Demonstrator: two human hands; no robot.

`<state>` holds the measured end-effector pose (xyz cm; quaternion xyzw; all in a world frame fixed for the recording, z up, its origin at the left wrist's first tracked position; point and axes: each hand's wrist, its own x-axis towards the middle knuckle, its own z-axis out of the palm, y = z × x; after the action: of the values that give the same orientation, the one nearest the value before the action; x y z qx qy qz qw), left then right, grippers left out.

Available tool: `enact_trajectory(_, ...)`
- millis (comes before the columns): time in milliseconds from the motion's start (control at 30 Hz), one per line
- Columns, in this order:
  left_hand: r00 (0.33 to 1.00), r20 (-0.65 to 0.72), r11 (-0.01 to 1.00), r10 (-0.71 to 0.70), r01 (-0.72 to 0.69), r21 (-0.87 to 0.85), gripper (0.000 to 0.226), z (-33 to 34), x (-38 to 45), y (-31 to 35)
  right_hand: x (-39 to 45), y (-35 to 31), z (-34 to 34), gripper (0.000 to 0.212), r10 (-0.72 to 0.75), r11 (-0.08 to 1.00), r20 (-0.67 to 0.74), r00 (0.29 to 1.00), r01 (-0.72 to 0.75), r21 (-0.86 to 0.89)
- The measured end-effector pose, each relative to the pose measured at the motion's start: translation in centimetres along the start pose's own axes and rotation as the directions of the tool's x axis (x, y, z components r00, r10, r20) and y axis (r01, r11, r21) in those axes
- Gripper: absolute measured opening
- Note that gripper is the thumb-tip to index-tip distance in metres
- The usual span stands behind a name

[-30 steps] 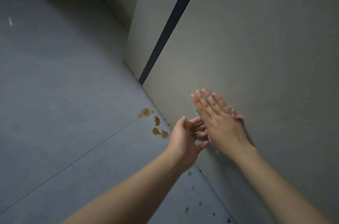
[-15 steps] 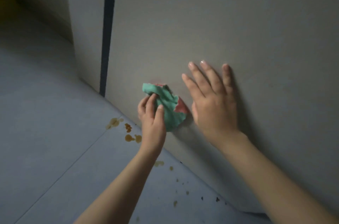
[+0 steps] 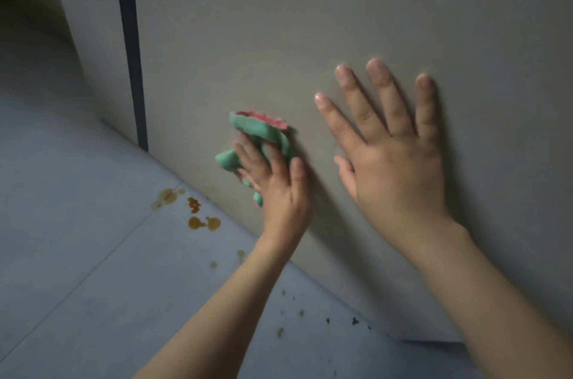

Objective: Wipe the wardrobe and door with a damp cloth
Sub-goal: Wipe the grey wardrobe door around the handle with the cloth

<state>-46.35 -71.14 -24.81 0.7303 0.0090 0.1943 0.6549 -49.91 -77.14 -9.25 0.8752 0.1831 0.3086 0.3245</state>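
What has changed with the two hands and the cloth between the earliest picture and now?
The cloth has passed from under the right hand to the left hand, which now grips it against the panel. The right hand has shifted rightward, fingers spread flat. The floor stains are unchanged.

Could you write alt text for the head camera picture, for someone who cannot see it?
A person's left hand holds a crumpled green and pink cloth against a plain beige wardrobe panel, low near the floor, while the right hand lies flat on the panel with fingers spread. Brown stains spot the grey tiled floor beside it.
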Motion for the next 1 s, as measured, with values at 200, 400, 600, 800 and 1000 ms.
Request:
enact_trajectory(200,0.993,0.103,0.997,-0.065,0.069,-0.037,0.07,2.8,-4.3,-2.0,-1.5,0.9,0.5,0.06,-0.029,0.999,-0.046,0.999,0.031,0.026)
enact_trajectory(400,0.741,-0.102,0.746,-0.663,0.644,-0.168,0.059,-1.6,5.7,-0.2,-1.7,1.0,0.9,0.057,-0.011,0.997,-0.126,0.992,0.021,0.079)
enact_trajectory(600,0.502,0.127,0.462,-0.856,0.851,-0.247,0.055,2.4,-3.9,-2.3,-1.9,0.7,1.1,0.055,-0.015,0.996,-0.115,0.993,0.024,0.08)
enact_trajectory(800,0.378,0.023,0.345,-0.926,0.868,-0.356,0.062,1.5,0.9,-2.6,-1.6,0.8,0.9,0.055,0.005,0.995,-0.125,0.992,0.007,0.097)
enact_trajectory(1000,0.274,0.118,0.171,-0.955,0.826,-0.537,0.097,2.4,-0.5,-9.3,-1.9,-0.1,1.6,0.066,0.001,0.999,-0.086,0.996,0.003,0.049)
